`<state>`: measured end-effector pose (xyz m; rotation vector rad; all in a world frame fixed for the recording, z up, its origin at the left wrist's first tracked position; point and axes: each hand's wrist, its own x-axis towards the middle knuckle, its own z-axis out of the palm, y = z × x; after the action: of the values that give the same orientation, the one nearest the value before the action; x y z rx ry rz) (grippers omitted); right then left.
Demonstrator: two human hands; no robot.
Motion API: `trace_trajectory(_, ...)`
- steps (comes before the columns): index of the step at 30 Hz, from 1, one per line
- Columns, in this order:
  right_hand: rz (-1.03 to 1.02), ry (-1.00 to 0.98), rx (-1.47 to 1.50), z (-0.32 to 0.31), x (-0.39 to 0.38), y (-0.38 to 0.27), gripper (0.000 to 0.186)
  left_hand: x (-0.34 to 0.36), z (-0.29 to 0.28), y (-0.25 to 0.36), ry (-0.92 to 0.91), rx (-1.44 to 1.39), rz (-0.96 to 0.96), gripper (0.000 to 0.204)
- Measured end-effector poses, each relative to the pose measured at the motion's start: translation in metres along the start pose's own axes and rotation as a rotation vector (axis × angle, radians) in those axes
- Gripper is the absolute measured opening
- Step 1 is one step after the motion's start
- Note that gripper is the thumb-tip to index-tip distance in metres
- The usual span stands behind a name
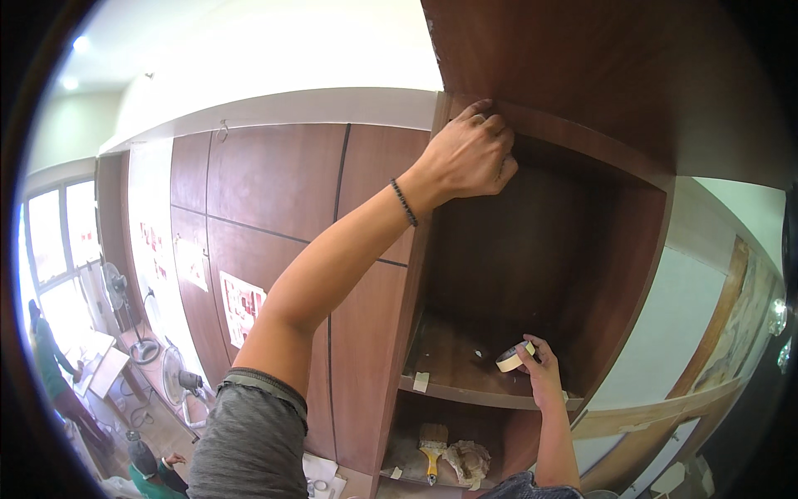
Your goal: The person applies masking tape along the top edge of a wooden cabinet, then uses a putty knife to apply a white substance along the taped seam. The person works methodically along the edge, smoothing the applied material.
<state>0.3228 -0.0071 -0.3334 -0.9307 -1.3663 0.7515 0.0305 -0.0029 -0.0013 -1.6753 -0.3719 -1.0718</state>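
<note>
Reaching up a brown wooden cabinet (628, 274), the left hand (475, 155) curls, its grip unclear. The right hand (544, 374) pinches a round cream tape roll (509, 361).

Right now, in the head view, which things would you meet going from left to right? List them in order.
Tall grey standing fan, white paper sheet with red pictures, black beaded bracelet, yellow-handled paintbrush with tan bristles, crumpled beige wad, cream ring-shaped roll of tape in the right hand, brown wooden strip.
</note>
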Motion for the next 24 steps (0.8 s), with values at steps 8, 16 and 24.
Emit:
trace_trajectory(8,-0.002,0.007,-0.017,0.003,-0.005,-0.008,0.050,0.000,0.001,-0.004,0.095,-0.003,0.006,0.030)
trace_trajectory(16,-0.008,0.006,-0.011,0.002,-0.003,-0.005,0.049,0.003,-0.007,-0.006,0.074,-0.032,0.000,0.028)
trace_trajectory(24,-0.014,-0.002,-0.036,0.001,-0.003,-0.005,0.048,0.001,-0.009,-0.016,0.097,-0.067,0.070,0.027)
